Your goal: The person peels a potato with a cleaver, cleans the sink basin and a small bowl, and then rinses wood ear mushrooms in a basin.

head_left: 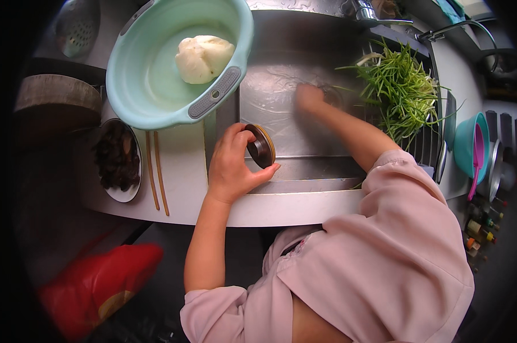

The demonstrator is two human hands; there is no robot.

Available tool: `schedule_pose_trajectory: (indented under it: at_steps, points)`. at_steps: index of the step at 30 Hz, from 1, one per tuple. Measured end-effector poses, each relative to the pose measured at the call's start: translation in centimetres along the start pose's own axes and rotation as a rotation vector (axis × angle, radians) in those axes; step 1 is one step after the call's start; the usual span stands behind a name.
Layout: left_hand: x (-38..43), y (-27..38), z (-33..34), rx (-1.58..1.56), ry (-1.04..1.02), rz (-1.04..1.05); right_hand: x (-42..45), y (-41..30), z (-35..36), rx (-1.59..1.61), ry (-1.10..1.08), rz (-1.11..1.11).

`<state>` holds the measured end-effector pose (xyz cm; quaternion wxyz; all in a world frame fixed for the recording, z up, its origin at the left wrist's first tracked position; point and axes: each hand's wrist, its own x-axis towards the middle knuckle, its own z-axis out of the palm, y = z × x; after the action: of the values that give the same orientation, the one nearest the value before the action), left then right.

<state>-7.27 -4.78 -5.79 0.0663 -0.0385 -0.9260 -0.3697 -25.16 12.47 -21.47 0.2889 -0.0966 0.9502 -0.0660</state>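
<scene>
My left hand (230, 165) grips a round dark lid-like piece (260, 146) with a knob and a yellowish rim, perhaps a sink stopper. It is on edge above the front rim of the stainless steel sink (271, 98). Down at the wet sink floor, beside what looks like the drain (332, 97), is my right hand (310, 97), blurred, its fingers mostly hidden. To its right, a heap of green onions or chives (400, 85) lies on a dark rack (428, 150). A light-green plastic basin (149, 77) stands left of the sink with a pale dough-like lump (204, 59) inside.
Two wooden chopsticks (156, 171) lie on the white counter beside a plate (127, 196) of dark food. A faucet (365, 10) rises behind the sink. A thick round wooden block (59, 94) stands left; a turquoise bowl (464, 141) stands right. Below left is a red bag (99, 278).
</scene>
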Motion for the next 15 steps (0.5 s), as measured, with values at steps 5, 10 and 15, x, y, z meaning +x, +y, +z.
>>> schedule_pose_trajectory:
  at_steps: [5,10,15]
  points:
    - [1.0,1.0,0.4,-0.017,-0.041,0.004,0.5,-6.5,4.1,0.008,0.288,-0.784]
    - [0.6,0.3,0.4,0.007,-0.017,0.029,0.7,-1.8,3.3,-0.147,0.379,-0.632]
    - [0.4,0.1,0.0,-0.034,-0.009,0.029,-0.1,3.6,2.1,-0.271,0.299,-0.115]
